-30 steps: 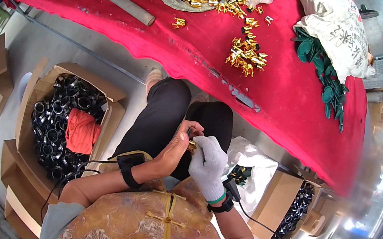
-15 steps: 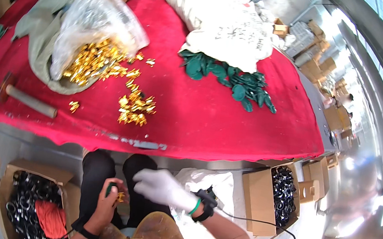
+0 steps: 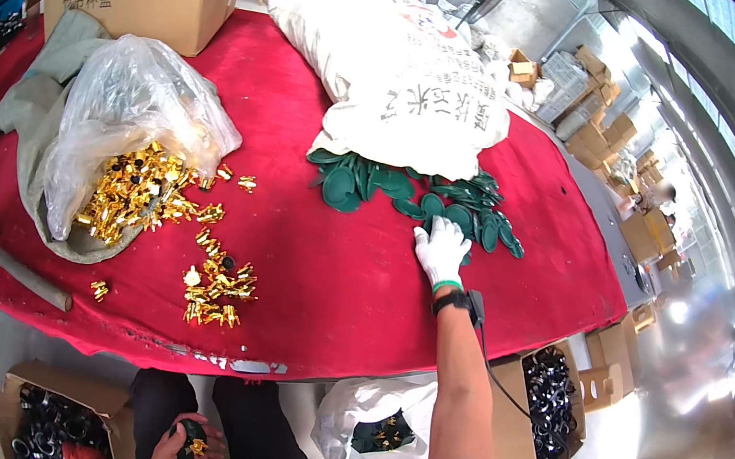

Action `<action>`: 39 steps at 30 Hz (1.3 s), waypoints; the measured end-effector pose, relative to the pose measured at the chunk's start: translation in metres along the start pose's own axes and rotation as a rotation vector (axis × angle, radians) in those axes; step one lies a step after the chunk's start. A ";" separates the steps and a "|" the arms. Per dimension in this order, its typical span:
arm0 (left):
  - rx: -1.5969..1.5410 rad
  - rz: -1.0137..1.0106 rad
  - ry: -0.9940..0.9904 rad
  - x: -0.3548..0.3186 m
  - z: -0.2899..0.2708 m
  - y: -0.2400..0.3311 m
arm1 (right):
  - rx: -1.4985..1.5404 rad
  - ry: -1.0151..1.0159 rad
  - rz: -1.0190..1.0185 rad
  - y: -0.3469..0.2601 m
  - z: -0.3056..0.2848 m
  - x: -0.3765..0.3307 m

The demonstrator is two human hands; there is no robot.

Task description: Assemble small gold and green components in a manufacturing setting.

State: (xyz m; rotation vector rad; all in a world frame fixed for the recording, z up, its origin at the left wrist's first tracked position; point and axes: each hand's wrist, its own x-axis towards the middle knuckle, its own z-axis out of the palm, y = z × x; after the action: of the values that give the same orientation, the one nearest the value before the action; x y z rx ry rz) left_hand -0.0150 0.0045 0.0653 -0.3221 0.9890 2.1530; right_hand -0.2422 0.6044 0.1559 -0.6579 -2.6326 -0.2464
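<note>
My right hand (image 3: 441,252), in a white glove, is stretched over the table with its fingers on the near side of a heap of dark green round discs (image 3: 457,215). Its fingers look extended, with no disc plainly in their grip. Low in front of my lap, my bare left hand (image 3: 173,452) is closed round a green disc (image 3: 191,439) with a gold fitting (image 3: 198,447) on it. Shiny gold fittings (image 3: 217,287) lie loose on the red cloth, and more of them (image 3: 136,191) spill from a clear plastic bag (image 3: 142,95).
A big white sack (image 3: 393,78) lies behind the discs. A hammer (image 3: 25,272) rests at the table's left edge. Below stand boxes of black parts (image 3: 47,429), (image 3: 547,391) and a white bag (image 3: 340,420) holding green and gold pieces. A black cable (image 3: 507,384) runs from my right wrist.
My right hand has moved from above my lap up and forward to the green discs. My left hand stays low, still holding its disc. The view has tilted, so the table appears lower.
</note>
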 end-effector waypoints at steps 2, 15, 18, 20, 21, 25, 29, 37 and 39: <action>0.016 0.005 0.049 0.001 0.000 -0.004 | -0.019 0.123 -0.174 -0.012 -0.001 -0.016; 0.122 0.052 -0.063 -0.004 0.026 0.011 | 0.810 0.347 -0.127 -0.112 -0.028 0.041; 0.140 0.055 -0.022 -0.011 0.041 0.015 | 0.773 -0.043 -0.084 -0.129 -0.005 0.069; 0.149 0.078 -0.036 -0.011 0.036 0.014 | 0.781 -0.153 -0.111 -0.133 -0.009 0.070; 0.144 0.079 -0.034 -0.010 0.037 0.015 | 0.767 -0.169 -0.172 -0.133 -0.016 0.067; 0.149 0.070 -0.080 -0.008 0.028 0.010 | 0.673 -0.283 -0.180 -0.139 -0.047 0.052; 0.159 0.060 -0.133 -0.004 0.022 0.005 | 0.761 -0.196 -0.313 -0.129 -0.063 0.021; 0.143 0.065 -0.123 -0.001 0.023 0.002 | 0.622 -0.161 -0.731 -0.122 -0.111 -0.063; 0.173 0.056 -0.112 -0.005 0.027 0.002 | 0.710 -0.214 -0.712 -0.115 -0.124 -0.079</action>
State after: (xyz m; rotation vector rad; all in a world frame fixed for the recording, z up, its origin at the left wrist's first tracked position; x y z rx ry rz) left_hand -0.0104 0.0210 0.0871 -0.0913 1.1221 2.0925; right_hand -0.1913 0.4386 0.2248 0.5151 -2.7682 0.5729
